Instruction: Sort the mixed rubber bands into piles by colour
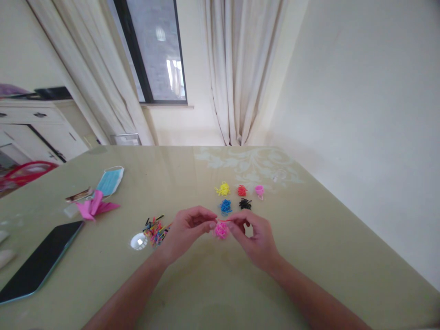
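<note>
My left hand point(192, 227) and my right hand point(256, 236) meet near the middle of the table, thumbs and forefingers pinched. A thin red rubber band point(224, 221) runs between the two pinches. Just below it lies a heap of pink rubber bands point(221, 231). Beyond my fingers are small sorted heaps: yellow bands point(223, 189), red bands point(242, 190), blue bands point(226, 207) and black bands point(245, 204). A mixed-colour heap of bands point(157, 230) sits left of my left hand, partly hidden by it.
Beside the mixed heap is a clear, shiny dome-shaped piece point(139, 241). A tiny pink cup point(259, 191) stands at the right. Leftward lie a dark tablet point(41, 261), folded pink paper point(94, 206) and a blue face mask point(110, 181). A wall point(371, 137) borders the table's right edge.
</note>
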The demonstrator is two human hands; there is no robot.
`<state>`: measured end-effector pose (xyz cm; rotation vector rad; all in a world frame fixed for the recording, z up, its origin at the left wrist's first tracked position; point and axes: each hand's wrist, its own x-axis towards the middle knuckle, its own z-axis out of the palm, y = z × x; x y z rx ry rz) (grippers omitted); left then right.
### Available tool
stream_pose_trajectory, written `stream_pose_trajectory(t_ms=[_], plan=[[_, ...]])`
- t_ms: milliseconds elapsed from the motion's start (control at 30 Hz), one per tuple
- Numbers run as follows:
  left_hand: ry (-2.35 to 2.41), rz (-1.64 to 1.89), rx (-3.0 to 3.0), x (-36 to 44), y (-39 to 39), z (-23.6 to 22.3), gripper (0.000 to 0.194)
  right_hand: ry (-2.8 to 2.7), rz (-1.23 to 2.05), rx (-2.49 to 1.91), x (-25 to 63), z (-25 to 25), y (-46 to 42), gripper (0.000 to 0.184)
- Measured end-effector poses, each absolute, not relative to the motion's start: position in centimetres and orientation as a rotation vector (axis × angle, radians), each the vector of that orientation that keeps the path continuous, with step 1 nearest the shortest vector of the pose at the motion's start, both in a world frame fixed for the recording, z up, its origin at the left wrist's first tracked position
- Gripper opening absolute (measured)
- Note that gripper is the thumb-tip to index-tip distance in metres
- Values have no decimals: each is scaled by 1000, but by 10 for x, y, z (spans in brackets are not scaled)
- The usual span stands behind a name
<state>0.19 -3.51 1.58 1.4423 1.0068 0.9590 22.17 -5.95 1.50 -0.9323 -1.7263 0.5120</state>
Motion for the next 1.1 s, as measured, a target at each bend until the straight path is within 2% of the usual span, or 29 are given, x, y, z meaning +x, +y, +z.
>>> stream_pose_trajectory(t_ms=[67, 167, 267, 400, 500, 633, 800, 933, 1100], plan=[[1145, 897, 1679, -10, -30, 18, 28, -1568, 634, -927, 229, 20, -56, 6], [1300, 585, 1997, -33, -23, 22, 20, -1363, 731, -866, 239, 27, -49, 5], [1353, 285, 2072, -51, -18, 20, 19, -1268, 745, -828, 246, 30, -44, 5], [1356, 132, 2091, -59, -13, 10, 18, -1267, 685, -838, 253, 27, -34, 3], [1341, 121, 2069, -58, -10, 6, 16, -1310, 525, -973, 262, 18, -18, 8], [1346, 123, 2069, -57, -9, 6, 17, -1456, 201, -1253, 279, -6, 14, 24], [1348, 141, 2076, -52, -14, 9, 17, -1634, 67, -1428, 286, -37, 46, 42], [1386, 273, 2148, -43, -16, 11, 19, -1696, -54, -1479, 285, -45, 51, 43], [1348, 663, 1936, -31, -13, 11, 25, -1680, -119, -1406, 279, -33, 42, 37]])
